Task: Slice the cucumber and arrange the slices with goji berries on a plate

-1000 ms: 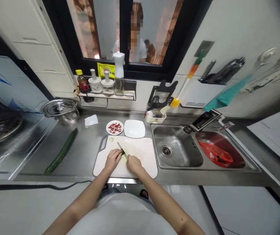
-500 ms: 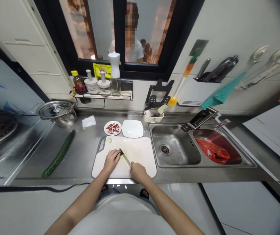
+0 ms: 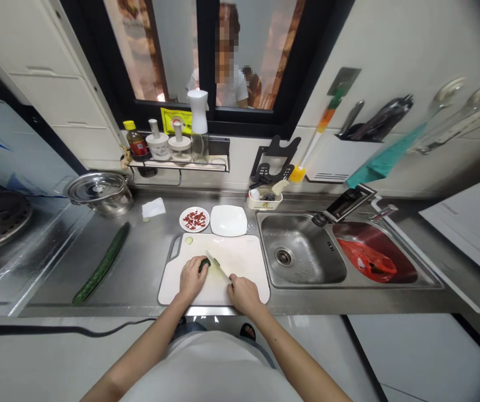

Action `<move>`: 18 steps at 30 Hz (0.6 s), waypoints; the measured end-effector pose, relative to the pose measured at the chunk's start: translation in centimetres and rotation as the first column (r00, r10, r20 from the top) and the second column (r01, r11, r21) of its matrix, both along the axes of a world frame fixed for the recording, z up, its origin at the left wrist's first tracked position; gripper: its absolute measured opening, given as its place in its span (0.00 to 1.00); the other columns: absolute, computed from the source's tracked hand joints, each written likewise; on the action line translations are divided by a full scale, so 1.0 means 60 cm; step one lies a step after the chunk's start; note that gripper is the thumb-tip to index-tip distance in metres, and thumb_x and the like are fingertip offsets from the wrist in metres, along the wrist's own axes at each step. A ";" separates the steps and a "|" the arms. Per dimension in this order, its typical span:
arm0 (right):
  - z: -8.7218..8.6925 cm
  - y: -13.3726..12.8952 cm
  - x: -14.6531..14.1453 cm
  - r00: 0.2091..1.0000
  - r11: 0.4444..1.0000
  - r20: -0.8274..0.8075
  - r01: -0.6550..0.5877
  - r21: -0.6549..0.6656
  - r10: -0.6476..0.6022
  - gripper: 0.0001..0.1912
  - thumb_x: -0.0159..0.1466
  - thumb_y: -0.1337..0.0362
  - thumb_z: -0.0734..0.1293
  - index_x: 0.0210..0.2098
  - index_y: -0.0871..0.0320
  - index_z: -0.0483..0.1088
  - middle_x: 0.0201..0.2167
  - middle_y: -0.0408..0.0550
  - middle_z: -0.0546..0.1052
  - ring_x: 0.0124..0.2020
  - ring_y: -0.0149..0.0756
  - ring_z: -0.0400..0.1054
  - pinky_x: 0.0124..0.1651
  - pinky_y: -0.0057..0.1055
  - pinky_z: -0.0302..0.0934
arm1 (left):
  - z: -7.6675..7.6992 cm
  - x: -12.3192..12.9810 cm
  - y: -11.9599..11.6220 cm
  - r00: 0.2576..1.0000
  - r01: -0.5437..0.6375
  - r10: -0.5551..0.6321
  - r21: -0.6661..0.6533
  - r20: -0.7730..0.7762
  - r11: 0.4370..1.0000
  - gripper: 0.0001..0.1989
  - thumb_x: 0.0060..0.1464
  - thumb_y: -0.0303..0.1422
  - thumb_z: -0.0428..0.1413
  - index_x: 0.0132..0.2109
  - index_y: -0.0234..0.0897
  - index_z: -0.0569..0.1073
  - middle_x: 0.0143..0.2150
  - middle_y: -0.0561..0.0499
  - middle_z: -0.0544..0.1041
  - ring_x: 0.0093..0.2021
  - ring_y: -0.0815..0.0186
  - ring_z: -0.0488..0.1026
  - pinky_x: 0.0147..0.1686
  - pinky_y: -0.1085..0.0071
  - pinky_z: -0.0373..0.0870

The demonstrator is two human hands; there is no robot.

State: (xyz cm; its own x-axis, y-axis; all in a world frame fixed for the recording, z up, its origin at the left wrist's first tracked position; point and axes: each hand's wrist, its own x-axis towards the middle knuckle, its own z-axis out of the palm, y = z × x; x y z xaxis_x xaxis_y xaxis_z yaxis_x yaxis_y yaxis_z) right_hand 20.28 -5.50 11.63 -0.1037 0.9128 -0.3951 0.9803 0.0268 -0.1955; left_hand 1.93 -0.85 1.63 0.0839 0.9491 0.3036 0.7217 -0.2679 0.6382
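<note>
My left hand point(image 3: 193, 277) is closed on a short dark green cucumber piece point(image 3: 204, 263) on the white cutting board point(image 3: 240, 251). My right hand point(image 3: 245, 293) grips the handle of a knife point(image 3: 218, 267), whose blade points up and left, just right of the piece. A small bit of green lies against the blade. Near the board's upper left corner sits a pale round slice point(image 3: 189, 240). Above the board are a white plate with chopped red bits point(image 3: 194, 219) and a white square dish point(image 3: 228, 220). A whole cucumber point(image 3: 102, 266) lies to the left.
A lidded steel pot point(image 3: 101, 192) and a white paper point(image 3: 153, 207) stand behind on the left. The double sink point(image 3: 302, 245) is at the right, with a red bag point(image 3: 367, 261) in it. Bottles stand on a rack point(image 3: 181, 166). A person is visible in the window.
The knife and my right hand have shifted slightly right, away from the cucumber piece. A gap now shows between piece and blade, and more of the piece is visible.
</note>
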 end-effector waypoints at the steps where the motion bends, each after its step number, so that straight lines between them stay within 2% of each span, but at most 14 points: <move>1: 0.000 0.000 0.002 1.000 1.000 0.002 0.005 0.015 -0.006 0.15 0.64 0.66 0.55 0.47 0.58 0.67 0.38 0.53 0.77 0.41 0.39 0.71 0.39 0.31 0.56 | 0.001 -0.001 0.000 1.000 -0.024 0.024 -0.008 0.014 1.000 0.13 0.58 0.35 0.49 0.49 0.41 0.70 0.45 0.47 0.75 0.46 0.61 0.70 0.48 0.62 0.67; 5: -0.005 0.000 0.013 1.000 0.998 0.016 -0.006 0.070 0.005 0.14 0.62 0.64 0.59 0.47 0.56 0.65 0.41 0.51 0.76 0.41 0.39 0.70 0.40 0.30 0.55 | 0.009 -0.004 0.004 0.986 -0.137 0.138 -0.022 0.098 0.990 0.16 0.60 0.37 0.47 0.52 0.39 0.68 0.47 0.45 0.73 0.49 0.59 0.69 0.50 0.60 0.66; 8: -0.010 0.001 0.020 0.998 0.994 0.065 -0.021 0.103 0.014 0.16 0.61 0.64 0.60 0.49 0.56 0.64 0.43 0.51 0.75 0.42 0.39 0.69 0.41 0.30 0.55 | 0.027 -0.005 0.012 0.976 -0.169 0.167 -0.002 0.138 0.986 0.17 0.60 0.38 0.46 0.53 0.39 0.67 0.49 0.45 0.72 0.51 0.59 0.68 0.52 0.60 0.65; 12: -0.010 0.001 0.024 0.991 0.987 0.121 -0.072 0.143 0.054 0.18 0.62 0.64 0.61 0.52 0.56 0.62 0.42 0.52 0.75 0.42 0.40 0.69 0.41 0.31 0.55 | 0.060 0.001 0.024 0.996 -0.069 0.068 0.023 0.062 0.997 0.16 0.59 0.39 0.48 0.51 0.42 0.71 0.51 0.46 0.70 0.53 0.58 0.66 0.55 0.59 0.62; 15: -0.003 0.001 0.025 0.985 0.981 0.144 -0.116 0.156 0.094 0.19 0.63 0.64 0.60 0.53 0.57 0.61 0.41 0.53 0.74 0.42 0.40 0.68 0.41 0.31 0.56 | 0.079 0.010 0.032 0.999 0.029 -0.030 -0.020 -0.039 0.999 0.15 0.56 0.41 0.52 0.49 0.44 0.73 0.53 0.46 0.68 0.54 0.56 0.64 0.55 0.57 0.60; 18: 0.002 0.001 0.025 0.980 0.976 0.155 -0.146 0.163 0.121 0.20 0.64 0.65 0.59 0.56 0.58 0.59 0.40 0.54 0.75 0.41 0.41 0.68 0.41 0.32 0.56 | 0.090 0.020 0.037 0.993 0.074 -0.080 -0.065 -0.092 0.995 0.15 0.55 0.42 0.54 0.48 0.45 0.75 0.54 0.46 0.68 0.55 0.55 0.62 0.56 0.54 0.58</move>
